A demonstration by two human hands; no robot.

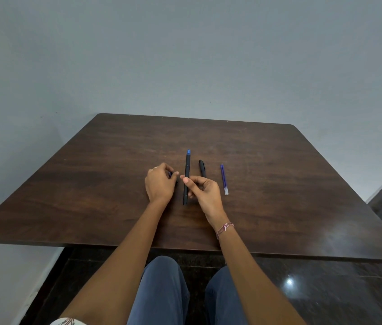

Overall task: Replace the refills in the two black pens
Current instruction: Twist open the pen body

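Observation:
A black pen (187,170) with a blue end pointing away is held near its lower part by my right hand (203,191), just above the dark wooden table (91,184). A second black pen (202,168) lies on the table right behind my right hand, partly hidden by it. Two blue refills (224,179) lie side by side to the right. My left hand (159,184) rests on the table left of the held pen, its fingers curled around a small dark piece that is mostly hidden.
The table stands against a grey wall, its near edge (185,248) above my knees. Dark glossy floor (326,289) shows to the right and below.

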